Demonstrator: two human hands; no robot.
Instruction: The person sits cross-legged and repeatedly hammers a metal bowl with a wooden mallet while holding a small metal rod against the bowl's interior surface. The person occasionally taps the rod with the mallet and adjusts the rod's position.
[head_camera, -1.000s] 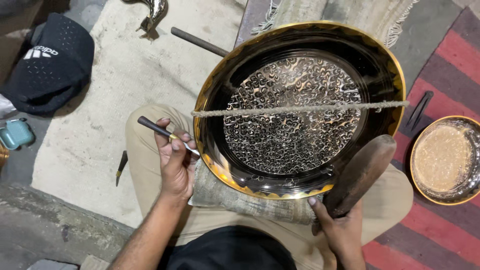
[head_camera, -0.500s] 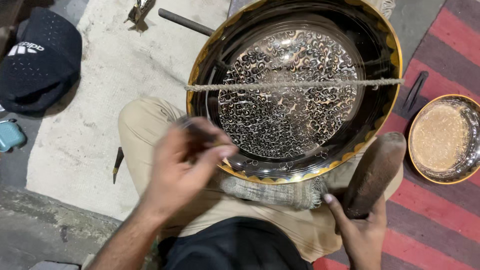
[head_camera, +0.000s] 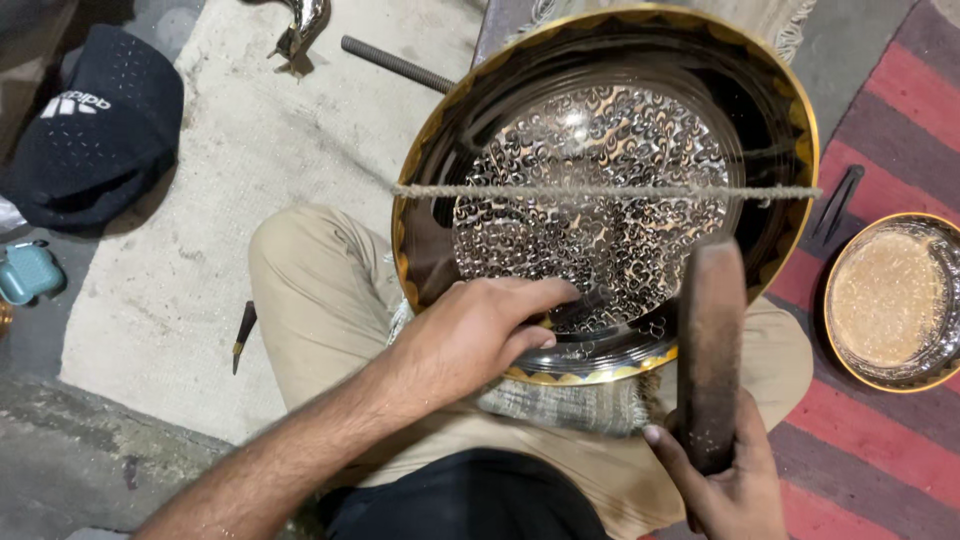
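- Resting across the person's lap at the centre of the frame, the large round metal tray (head_camera: 610, 190) tilts toward the camera, which puts its engraved middle under both hands; a folded woven cloth (head_camera: 560, 405) pads it against the beige trousers
- A taut rope (head_camera: 600, 191) runs straight across the tray from rim to rim, seemingly to hold it steady
- The left hand (head_camera: 470, 335) lies on the tray's lower edge, fingers pressed together around a thin dark tool whose tip meets the pattern; the tool itself is mostly hidden
- The right hand (head_camera: 725, 485), lower right, is wrapped tight around a dark wooden mallet (head_camera: 708, 350) raised upright above the tray
- The tray is glossy and dark with a gold zigzag rim and dense silvery curls
- A smaller bowl (head_camera: 890, 300) sits at right on a striped rug, a dark cap (head_camera: 100, 130) at upper left
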